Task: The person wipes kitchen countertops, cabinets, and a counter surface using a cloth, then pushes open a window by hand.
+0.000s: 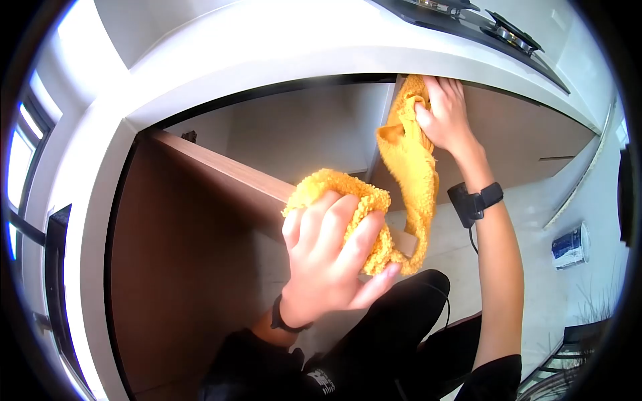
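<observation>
A fluffy yellow cleaning cloth (411,164) stretches between my two hands. My left hand (328,250) has its fingers curled over one bunched end, near the outer edge of the open cabinet door (227,167). Whether the cloth touches the door there is hard to tell. Farther up, my right hand (445,113) presses the other end just under the countertop, beside the upright edge between the open compartment and the closed door. My right fingertips are partly hidden. A grey compartment interior (294,127) shows behind the cloth.
Above the cabinet runs a white countertop (267,60) with a black gas hob (495,33) at the upper right. A closed cabinet door (521,127) lies right of my hand. On the floor at right stands a small paint-marked bucket (570,246). My knees are below.
</observation>
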A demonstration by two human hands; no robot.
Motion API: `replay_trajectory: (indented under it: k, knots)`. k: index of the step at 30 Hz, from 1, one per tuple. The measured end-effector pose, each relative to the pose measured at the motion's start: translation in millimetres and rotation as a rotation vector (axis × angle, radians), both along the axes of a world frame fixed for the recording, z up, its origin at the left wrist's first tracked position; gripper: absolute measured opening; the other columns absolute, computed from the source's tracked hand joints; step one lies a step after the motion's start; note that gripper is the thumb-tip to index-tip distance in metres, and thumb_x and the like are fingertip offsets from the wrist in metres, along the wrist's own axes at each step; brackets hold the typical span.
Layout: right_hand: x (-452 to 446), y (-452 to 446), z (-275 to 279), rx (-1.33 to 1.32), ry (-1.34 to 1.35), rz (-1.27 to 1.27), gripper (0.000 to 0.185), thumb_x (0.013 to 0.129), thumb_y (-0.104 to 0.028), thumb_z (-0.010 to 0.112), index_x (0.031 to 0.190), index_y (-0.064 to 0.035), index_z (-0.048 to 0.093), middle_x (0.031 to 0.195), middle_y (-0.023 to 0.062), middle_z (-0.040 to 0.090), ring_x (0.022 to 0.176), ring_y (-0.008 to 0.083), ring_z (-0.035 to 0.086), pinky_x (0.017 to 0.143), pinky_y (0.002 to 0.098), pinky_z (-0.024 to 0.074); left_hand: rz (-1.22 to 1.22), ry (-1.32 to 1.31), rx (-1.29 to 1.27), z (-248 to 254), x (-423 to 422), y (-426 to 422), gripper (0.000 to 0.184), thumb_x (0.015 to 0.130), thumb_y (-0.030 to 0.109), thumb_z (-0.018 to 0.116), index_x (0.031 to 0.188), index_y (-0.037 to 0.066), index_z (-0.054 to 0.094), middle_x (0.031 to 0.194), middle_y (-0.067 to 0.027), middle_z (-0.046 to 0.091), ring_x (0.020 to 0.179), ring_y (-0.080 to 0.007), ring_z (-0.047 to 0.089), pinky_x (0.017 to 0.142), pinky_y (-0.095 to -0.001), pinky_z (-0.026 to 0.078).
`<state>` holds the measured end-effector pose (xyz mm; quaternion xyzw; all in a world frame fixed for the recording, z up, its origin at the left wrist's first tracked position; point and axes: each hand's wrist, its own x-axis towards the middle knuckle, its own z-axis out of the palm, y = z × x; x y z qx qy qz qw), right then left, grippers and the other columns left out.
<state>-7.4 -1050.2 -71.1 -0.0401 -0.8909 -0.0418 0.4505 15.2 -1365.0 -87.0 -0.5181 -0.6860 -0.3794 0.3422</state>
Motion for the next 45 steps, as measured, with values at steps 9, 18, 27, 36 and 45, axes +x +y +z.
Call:
replay_trajectory:
  k: [9, 18, 27, 36, 45]
  knots:
    - [-10.4, -21.9, 9.6, -0.204, -0.167, -0.133, 0.044, 0.083, -0.038, 0.058, 0.102, -0.0009, 0.071, 0.108, 0.0285, 0.068, 0.113, 0.0413, 0.061, 0.109, 0.0518, 0.0371, 0.004, 0.101, -0.027, -1.5, -12.6, -7.4, 0.055, 0.081, 0.048, 0.057, 0.114, 0.004, 0.060, 0.104, -0.0182, 0.062, 0.096, -0.0360, 0.058, 0.094, -0.0492, 0.033]
    - [-2.5, -29.9, 12.0, -0.215, -0.116, -0.176, 0.048, 0.086, -0.035, 0.055, 0.118, -0.0012, 0.068, 0.126, 0.0268, 0.063, 0.129, 0.0374, 0.053, 0.119, 0.0509, 0.0254, 0.083, 0.075, 0.013, -2.1, -0.7, 7.0, 0.049, 0.089, 0.046, 0.048, 0.112, 0.003, 0.056, 0.104, -0.0207, 0.059, 0.099, -0.0373, 0.054, 0.098, -0.0502, 0.033]
    - [-9.0, -32.2, 8.5, -0.057, 0.008, -0.248, 0.040, 0.083, -0.029, 0.060, 0.109, -0.0009, 0.071, 0.110, 0.0248, 0.067, 0.111, 0.0356, 0.062, 0.107, 0.0483, 0.0395, 0.041, 0.098, -0.025, 3.5, 3.5, -7.7, 0.054, 0.079, 0.041, 0.060, 0.116, 0.002, 0.058, 0.108, -0.0198, 0.060, 0.099, -0.0384, 0.058, 0.096, -0.0488, 0.036]
    - [2.4, -34.0, 6.7, 0.012, 0.136, -0.179, 0.045, 0.081, -0.025, 0.063, 0.118, 0.0001, 0.064, 0.116, 0.0226, 0.063, 0.114, 0.0371, 0.057, 0.107, 0.0477, 0.0393, -0.001, 0.129, 0.094, -2.4, 1.6, -6.1, 0.054, 0.080, 0.047, 0.056, 0.110, 0.002, 0.062, 0.101, -0.0189, 0.063, 0.091, -0.0344, 0.059, 0.091, -0.0451, 0.037]
    - [-3.3, -11.6, -9.2, 0.068, 0.230, -0.061, 0.043, 0.080, -0.022, 0.067, 0.119, -0.0047, 0.064, 0.115, 0.0191, 0.063, 0.115, 0.0365, 0.056, 0.107, 0.0480, 0.0370, 0.114, 0.227, 0.232, -11.4, -23.0, 52.3, 0.050, 0.087, 0.051, 0.052, 0.105, 0.005, 0.062, 0.094, -0.0148, 0.060, 0.089, -0.0322, 0.058, 0.089, -0.0444, 0.034]
